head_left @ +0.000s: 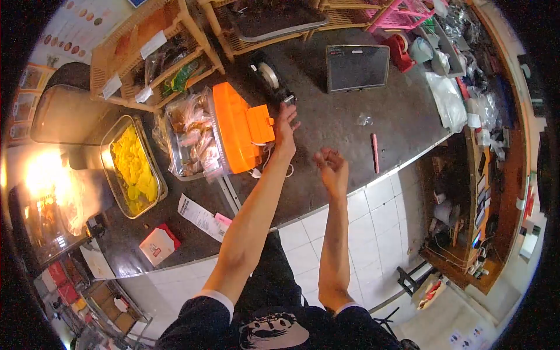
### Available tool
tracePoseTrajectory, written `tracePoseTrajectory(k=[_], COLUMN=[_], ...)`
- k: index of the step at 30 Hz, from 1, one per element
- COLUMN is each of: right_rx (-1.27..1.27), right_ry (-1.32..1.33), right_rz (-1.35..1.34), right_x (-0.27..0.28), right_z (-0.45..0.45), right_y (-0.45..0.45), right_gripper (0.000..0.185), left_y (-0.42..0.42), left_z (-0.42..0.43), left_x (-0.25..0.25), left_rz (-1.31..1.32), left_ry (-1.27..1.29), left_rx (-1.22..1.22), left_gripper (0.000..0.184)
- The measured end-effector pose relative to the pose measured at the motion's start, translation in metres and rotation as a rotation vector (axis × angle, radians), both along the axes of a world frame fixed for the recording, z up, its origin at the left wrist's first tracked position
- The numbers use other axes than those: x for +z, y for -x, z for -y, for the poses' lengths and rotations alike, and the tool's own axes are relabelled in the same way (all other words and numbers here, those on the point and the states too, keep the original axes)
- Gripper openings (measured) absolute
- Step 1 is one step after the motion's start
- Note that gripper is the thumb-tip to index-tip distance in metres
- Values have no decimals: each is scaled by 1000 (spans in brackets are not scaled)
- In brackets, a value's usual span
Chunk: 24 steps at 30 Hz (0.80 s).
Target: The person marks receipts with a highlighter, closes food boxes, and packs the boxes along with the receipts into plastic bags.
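Since the left hand point(284, 129) reaches the near end of the black tape dispenser point(270, 79) at the upper middle of the frame with what looks like a fingertip touch, the dispenser could slide or swivel if pushed off-centre, and a finger could be nicked if that end carries the cutter. This hand is loosely open, thumb spread from the fingers, grasping nothing that I can make out. The right hand point(333, 171) hangs apart from it near the middle of the frame, fingers curled toward the thumb; whether it pinches something thin, I cannot tell.

Just left of the left hand is an orange plastic device point(234, 129); its white cord point(291, 169) loops close to the wrist, so a careless sweep might snag it. Beyond lie clear bags point(192, 137) of brown pieces, then a metal tray point(156, 170) at left. To the right, a pink pen point(374, 153) lies near the edge of the counter point(408, 105) and could roll off if brushed.
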State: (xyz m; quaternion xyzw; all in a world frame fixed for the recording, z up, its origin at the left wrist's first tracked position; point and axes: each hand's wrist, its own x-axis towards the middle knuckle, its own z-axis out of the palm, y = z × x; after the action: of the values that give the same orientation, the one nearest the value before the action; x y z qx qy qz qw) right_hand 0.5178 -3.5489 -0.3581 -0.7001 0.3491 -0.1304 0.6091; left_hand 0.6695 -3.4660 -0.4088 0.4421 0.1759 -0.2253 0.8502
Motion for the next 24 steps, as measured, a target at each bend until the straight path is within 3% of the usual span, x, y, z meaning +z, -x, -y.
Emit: tracePoseTrajectory(k=[2,4,6,7,8,9,10,11,12,14,16,18,19,20,21,22,24], right_rx=[56,4,-42,4,71,142,180,91,215,122,274,331,451,564,489,744,957], right_ry=[101,45,-18,83,176,285,239,115,44,-78,-170,-462,-417,-370,-521,-482,-280], right_rz=[-21,-58,-104,-71,-26,-174,-88,-220,-166,-114,-166,-99,-299,-507,-385,-519,-293], right_x=[-17,-17,-27,-41,-51,-37,-41,-39,-42,-32,-21,-3,6,19,45,26,33], right_z=[0,0,-3,4,11,15,21,19,27,9,-9,-59,-92,-132,-195,-238,-354], right_y=[9,-7,-10,-3,-3,1,16,34,53,117,177,220,223,227,218,220,198], right_gripper=[36,32,29,26,23,23,23,20,18,21,16,14,14,16,16,11,17], left_y=[-7,-18,-24,-18,-8,2,13,31,47,91,137,184,206,224,234,238,236], left_z=[8,10,15,25,29,33,36,42,38,-1,-67,-156,-208,-268,-324,-385,-495], left_x=[-4,-25,-85,-117,-89,-74,-58,-76,-55,4,49,71,69,87,107,111,122], left_rz=[125,129,148,157,217,299,378,629,616,913,892,733,712,413,455,345,181], left_ry=[-246,-287,-426,-528,-703,-623,-537,-851,-776,-638,-620,-681,-767,-735,-900,-821,-1011], left_rx=[-42,-56,-2,89,96,95,89,88,-12,-186,-283,-281,-313,-411,-286,-247,-181], left_gripper=[63,59,47,40,20,17,21,22,21,9,10,16,18,20,23,24,22])
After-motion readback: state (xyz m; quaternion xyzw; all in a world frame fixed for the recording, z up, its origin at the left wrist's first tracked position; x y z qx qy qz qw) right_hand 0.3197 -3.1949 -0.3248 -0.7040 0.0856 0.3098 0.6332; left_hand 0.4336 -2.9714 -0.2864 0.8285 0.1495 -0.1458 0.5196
